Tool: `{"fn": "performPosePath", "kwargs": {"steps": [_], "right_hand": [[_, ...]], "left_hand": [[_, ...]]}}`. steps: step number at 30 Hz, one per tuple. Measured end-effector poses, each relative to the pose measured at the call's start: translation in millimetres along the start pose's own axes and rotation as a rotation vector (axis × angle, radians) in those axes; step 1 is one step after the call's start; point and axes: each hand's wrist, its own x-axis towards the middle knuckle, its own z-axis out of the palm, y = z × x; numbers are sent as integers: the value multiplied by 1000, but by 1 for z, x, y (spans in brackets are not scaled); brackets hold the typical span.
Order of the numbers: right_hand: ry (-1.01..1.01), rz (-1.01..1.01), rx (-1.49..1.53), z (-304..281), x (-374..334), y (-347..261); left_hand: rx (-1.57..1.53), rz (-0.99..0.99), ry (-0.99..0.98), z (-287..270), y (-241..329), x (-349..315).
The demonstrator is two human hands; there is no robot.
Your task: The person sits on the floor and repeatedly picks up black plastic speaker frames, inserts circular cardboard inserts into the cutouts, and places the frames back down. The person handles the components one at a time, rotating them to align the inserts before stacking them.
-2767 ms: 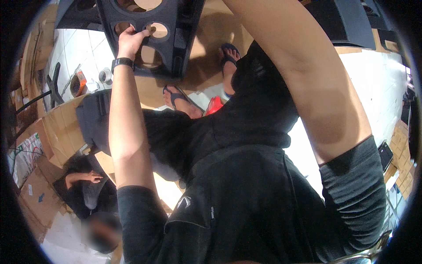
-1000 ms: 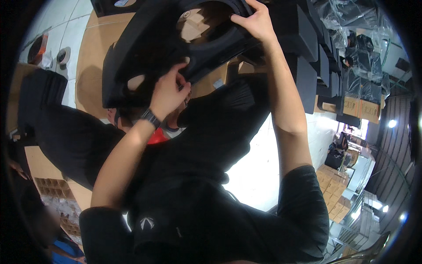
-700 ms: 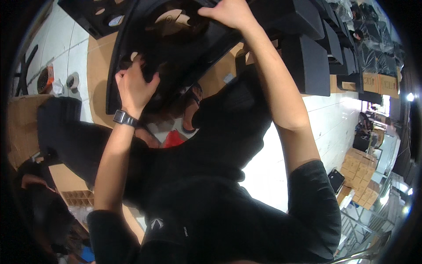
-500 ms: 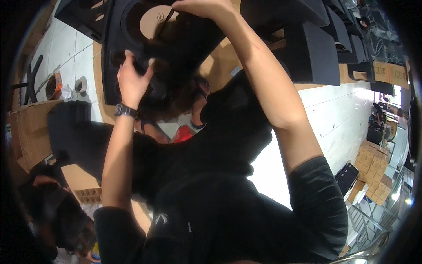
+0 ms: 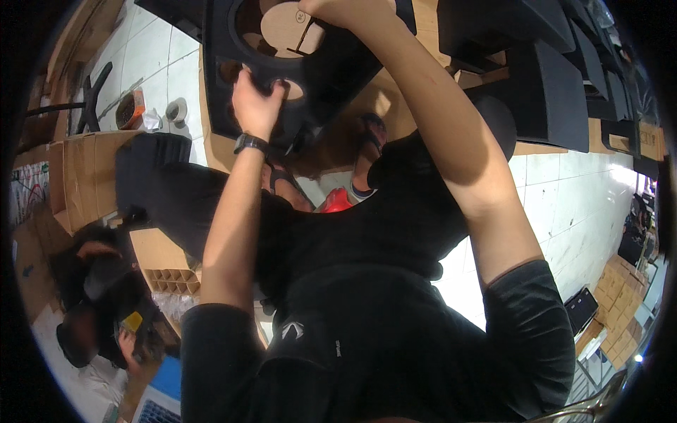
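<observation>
A black speaker cabinet (image 5: 211,106) with round cutouts lies in front of me at the top of the view. Through its large cutout shows a tan inner board (image 5: 285,32). My left hand (image 5: 257,106), wearing a dark wristwatch (image 5: 250,144), has its thumb and fingers curled over the panel between two smaller cutouts, gripping it. My right hand (image 5: 345,10) is over the far edge of the large cutout, partly cut off by the frame. Its fingers are bent together; a thin dark piece (image 5: 305,37) shows just below them, and whether they hold it is unclear.
More black cabinets (image 5: 546,95) stand at the right. Cardboard (image 5: 423,28) lies beneath the cabinet. A red object (image 5: 337,200) is between my feet. To the left are an open carton (image 5: 88,169), a small cup (image 5: 176,110) and another person (image 5: 92,338) at work.
The whole scene has shifted rightward and a little up as the view turned. The left hand keeps its place on the panel. The right hand has moved slightly left relative to the cabinet.
</observation>
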Motion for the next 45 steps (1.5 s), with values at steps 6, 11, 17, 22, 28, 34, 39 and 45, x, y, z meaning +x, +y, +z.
{"fn": "performPosePath", "kwargs": {"steps": [6,11,17,22,28,34,39,45], "right_hand": [[-127,58,12,-5,1,-11],[-132,20,70,-9,9,-14],[-130,20,43,1,15,-18],[-85,-1,66,2,18,-21],[-55,19,51,3,21,-14],[-79,52,50,-2,21,-13],[-96,81,51,0,26,-16],[-67,75,76,7,32,-14]], "left_hand": [[80,-174,62,-2,11,-14],[46,-15,133,-24,9,-29],[50,-172,113,-57,-4,-41],[190,-432,-346,-49,-10,-28],[29,-350,-375,-36,-14,-44],[-52,-169,-226,-37,5,-55],[51,-177,-475,-36,25,-50],[-13,-103,-622,-32,46,-87]]}}
